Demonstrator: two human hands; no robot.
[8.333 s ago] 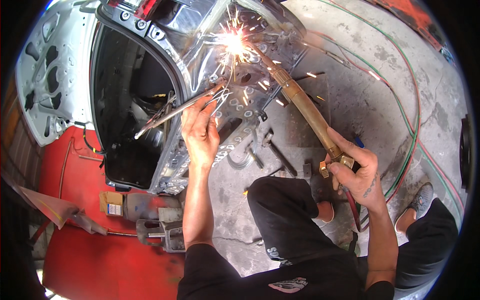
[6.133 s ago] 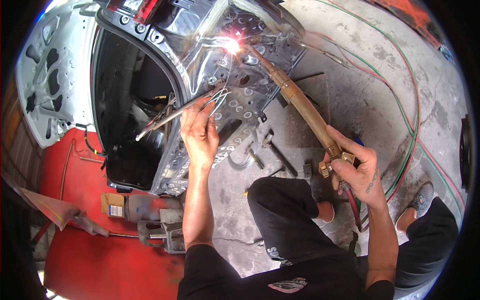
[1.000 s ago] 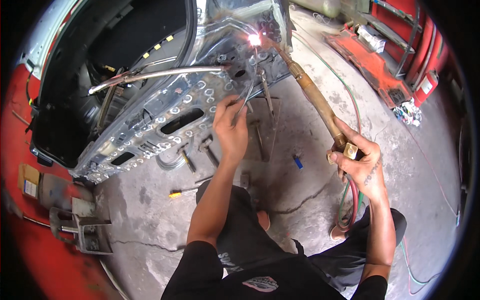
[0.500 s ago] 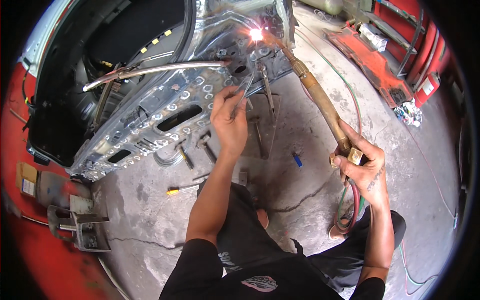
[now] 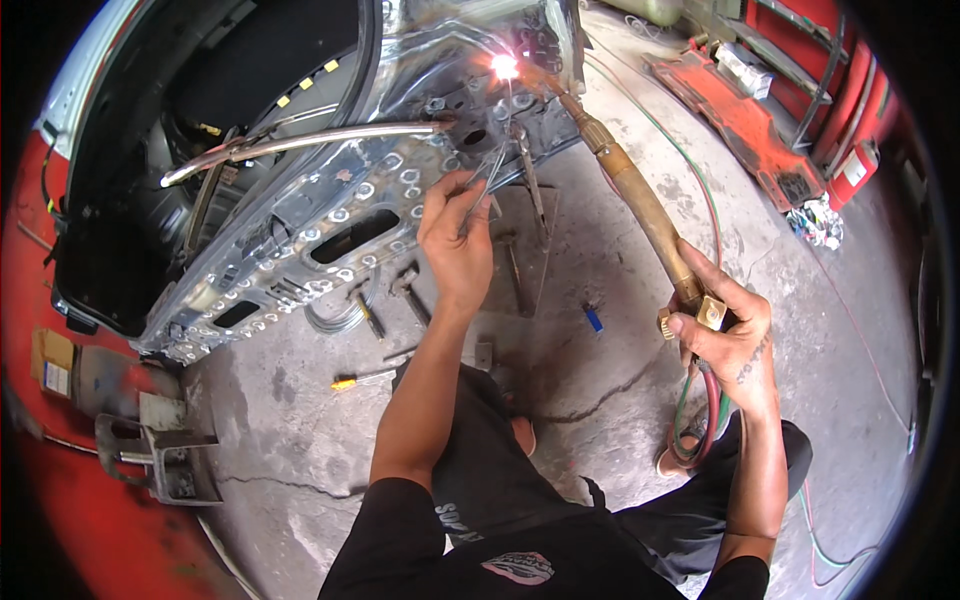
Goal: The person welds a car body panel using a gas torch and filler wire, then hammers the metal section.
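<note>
My right hand (image 5: 738, 335) is wrapped round the lower end of a brass gas welding torch (image 5: 648, 208), by its valve knobs. The torch points up and left, and a bright glow (image 5: 505, 67) at its tip lies against the bare metal of a car body panel (image 5: 375, 190). Glare hides the exact spot that is heated. My left hand (image 5: 456, 240) pinches a thin filler wire (image 5: 491, 176), folded or doubled near the fingers, which runs up toward the glow. Close by the wire, a pair of pliers (image 5: 533, 180) hangs from the panel's lower edge.
Red and green hoses (image 5: 712, 400) trail from the torch past my leg. On the concrete floor lie hammers (image 5: 408, 288), a wire coil (image 5: 335, 318), a yellow-handled screwdriver (image 5: 360, 380) and a blue lighter (image 5: 594, 318). A red creeper (image 5: 740, 130) lies at right, a metal stand (image 5: 165, 455) at left.
The glow and torch tip sit very slightly further left in the picture, as does the panel. Both hands keep the same grip.
</note>
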